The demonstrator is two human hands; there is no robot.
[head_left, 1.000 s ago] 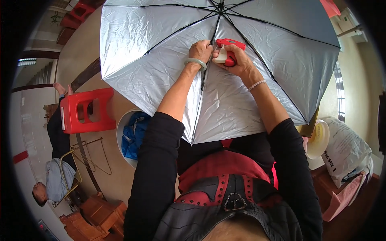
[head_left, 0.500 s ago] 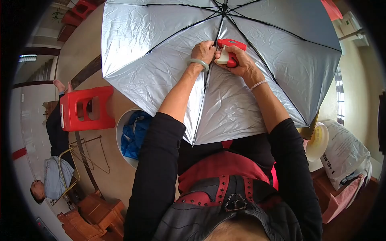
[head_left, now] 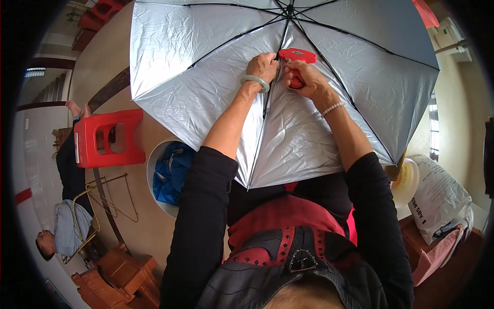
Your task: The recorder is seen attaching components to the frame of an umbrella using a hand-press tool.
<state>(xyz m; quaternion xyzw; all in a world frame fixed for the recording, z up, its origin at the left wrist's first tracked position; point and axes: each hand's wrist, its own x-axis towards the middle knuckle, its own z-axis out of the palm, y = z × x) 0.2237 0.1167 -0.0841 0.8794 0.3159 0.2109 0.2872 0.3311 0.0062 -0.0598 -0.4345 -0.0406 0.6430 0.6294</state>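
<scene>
An opened umbrella [head_left: 206,87] lies spread before me, its silver inner side up and its black ribs meeting at a hub [head_left: 289,10] at the far edge. My right hand [head_left: 309,81] is closed round the grip of a red squeeze-handled hand tool [head_left: 298,55]. The tool's head rests against a black rib just right of my left fingertips. My left hand [head_left: 261,67], with a pale bangle at the wrist, is closed on that same rib [head_left: 283,38]. What lies between the tool's tip and the rib is too small to tell.
At left stand a red plastic stool [head_left: 110,138] and a white bucket [head_left: 154,188] holding blue material [head_left: 174,172]. Another person [head_left: 72,221] sits further left on a metal-framed chair. At right are a pale yellow tub [head_left: 405,183] and a white sack [head_left: 437,195].
My right fingers have squeezed in, and the tool's white lever no longer shows. The tool's head now sits more level. My left hand stays at the rib.
</scene>
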